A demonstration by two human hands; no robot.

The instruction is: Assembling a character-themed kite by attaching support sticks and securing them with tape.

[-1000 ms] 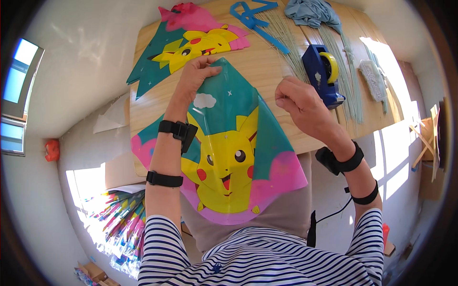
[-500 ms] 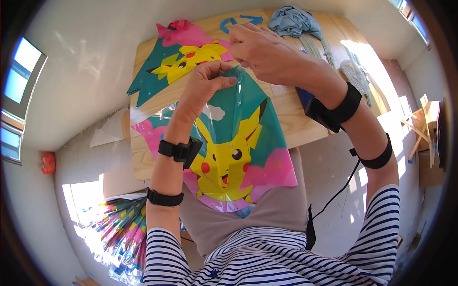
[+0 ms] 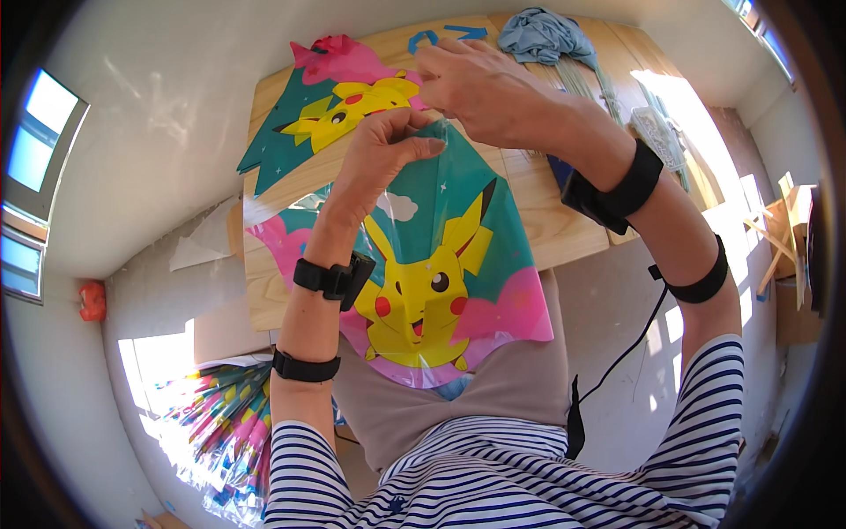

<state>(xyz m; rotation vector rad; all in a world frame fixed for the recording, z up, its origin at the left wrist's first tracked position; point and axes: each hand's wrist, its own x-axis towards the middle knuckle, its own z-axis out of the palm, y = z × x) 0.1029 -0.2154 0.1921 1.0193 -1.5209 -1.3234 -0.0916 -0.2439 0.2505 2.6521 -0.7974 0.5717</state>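
A thin, shiny plastic kite [image 3: 498, 309], green and pink with a yellow long-eared cartoon animal, hangs from the table edge down over my lap. My left hand [image 3: 388, 145] pinches it near its narrow upper tip, thumb on top. Just above and to the right, my right hand [image 3: 480, 93] is closed with the fingertips bent together. Whatever sits between those fingertips is hidden behind the hand. Beyond my left hand, more kites of the same print [image 3: 295, 141] lie in a pile on the wooden table.
Blue strips [image 3: 463, 33] and a crumpled grey-blue cloth [image 3: 546, 40] lie at the table's far side. Thin rods [image 3: 608, 101] and a clear bag [image 3: 652, 132] are at the right. A fanned bundle of folded kites [image 3: 225, 432] rests low on the left. A black cable [image 3: 621, 357] hangs beside my right arm.
My right hand has shifted very slightly left at the kite's tip. My left hand keeps its pinch, and the kite hangs nearly the same.
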